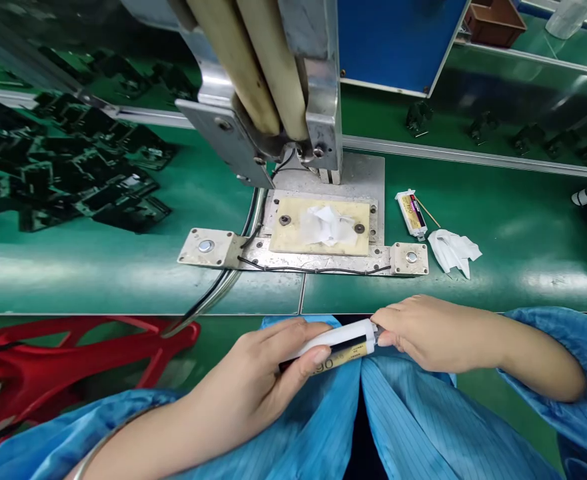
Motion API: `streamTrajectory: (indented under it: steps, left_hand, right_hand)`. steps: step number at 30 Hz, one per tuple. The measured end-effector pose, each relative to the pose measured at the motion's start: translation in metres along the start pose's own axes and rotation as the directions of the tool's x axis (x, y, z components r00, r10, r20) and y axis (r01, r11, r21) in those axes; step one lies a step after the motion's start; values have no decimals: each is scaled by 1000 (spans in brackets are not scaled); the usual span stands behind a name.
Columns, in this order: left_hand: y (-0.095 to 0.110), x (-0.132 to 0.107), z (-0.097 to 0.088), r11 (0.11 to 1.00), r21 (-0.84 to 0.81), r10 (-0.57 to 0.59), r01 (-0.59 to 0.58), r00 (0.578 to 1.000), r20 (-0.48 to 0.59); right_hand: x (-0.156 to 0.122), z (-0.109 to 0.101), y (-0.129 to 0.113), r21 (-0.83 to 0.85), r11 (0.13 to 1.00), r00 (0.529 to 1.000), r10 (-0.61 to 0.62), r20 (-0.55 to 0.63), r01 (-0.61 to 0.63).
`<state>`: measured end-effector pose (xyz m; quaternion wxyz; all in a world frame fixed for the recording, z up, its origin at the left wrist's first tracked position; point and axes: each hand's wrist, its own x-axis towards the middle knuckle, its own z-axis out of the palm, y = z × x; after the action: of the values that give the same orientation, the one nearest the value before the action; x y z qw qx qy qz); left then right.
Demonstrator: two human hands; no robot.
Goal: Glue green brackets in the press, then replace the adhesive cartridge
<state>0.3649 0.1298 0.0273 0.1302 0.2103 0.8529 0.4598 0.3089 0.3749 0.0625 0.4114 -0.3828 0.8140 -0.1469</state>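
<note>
the held tube (347, 335) says "90" on its gold label (346, 355), with small print too tiny to read. the other tube (411, 215), on the green table (523, 220), has a sideways number that looks like "190" and more blurry words.

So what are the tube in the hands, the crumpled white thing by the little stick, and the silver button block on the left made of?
Tube: probably hard plastic, smooth, shiny, with straight sides.
Crumpled white thing: tissue or thin cloth, can't tell which; it's matte with soft folds.
Silver block: likely bare metal, gray with a dull sheen.
</note>
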Motion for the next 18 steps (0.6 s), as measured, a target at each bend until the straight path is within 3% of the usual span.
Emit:
streamTrajectory:
  steps: [3,7,14,16,18]
  left_hand:
    - [3,2,-1,979,-99,-169,177,982,84]
    - [8,1,-2,891,-214,-361,401,910,205]
    - [10,1,-5,596,-319,-540,737,662,520]
    - [13,1,-6,562,-336,-533,756,642,551]
    - [17,0,-8,577,-347,-531,739,662,528]
  right_hand:
    - [0,6,-5,-100,994,999,53,-10,-54]
    - [-3,21,-8,-226,974,998,14,-66,-29]
    - [-10,39,2,-438,895,949,-209,-237,88]
    - [-13,40,2,-490,866,915,-274,-297,101]
    - [-16,38,0,-526,845,876,-325,-356,100]
